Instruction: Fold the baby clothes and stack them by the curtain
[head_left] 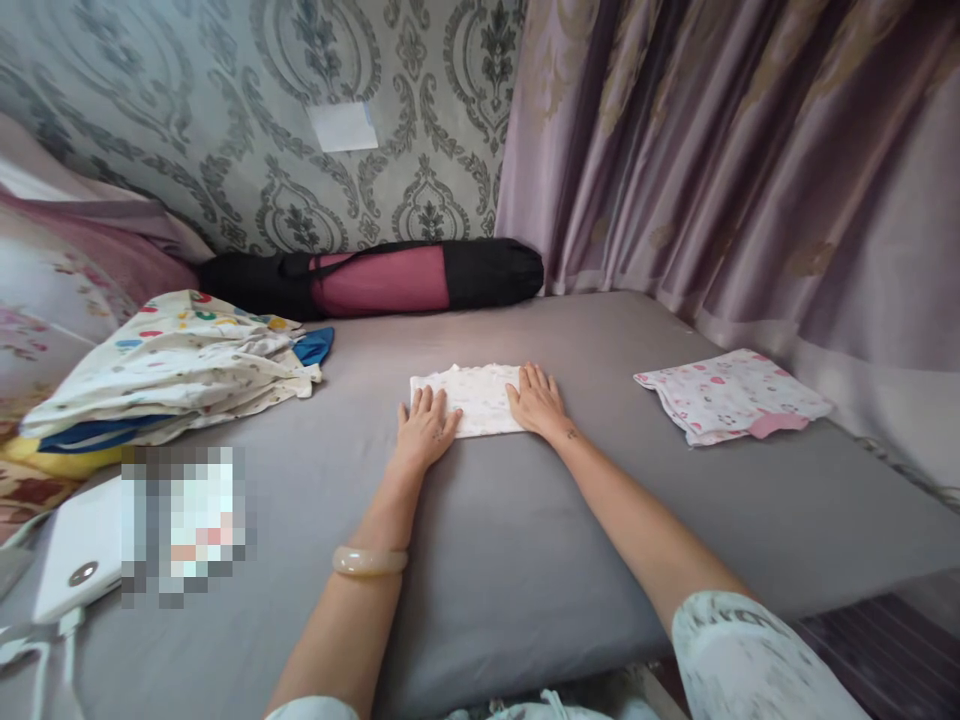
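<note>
A small white garment with a faint print (484, 398) lies folded into a flat rectangle on the grey bed sheet (517, 530). My left hand (429, 425) rests flat on its left edge, fingers spread. On its right edge lies my right hand (537, 400), palm down with the fingers stretched out. Neither hand grips the cloth. Apart from them, to the right, is another folded garment, white with pink prints and a pink trim (739, 395).
Loose patterned clothes (180, 360) are heaped at the left. A long black and maroon bag (382, 278) lies along the wall. A white device with cables (82, 550) and a blurred-out object (202, 520) sit front left. Purple curtains (675, 150) hang at the right.
</note>
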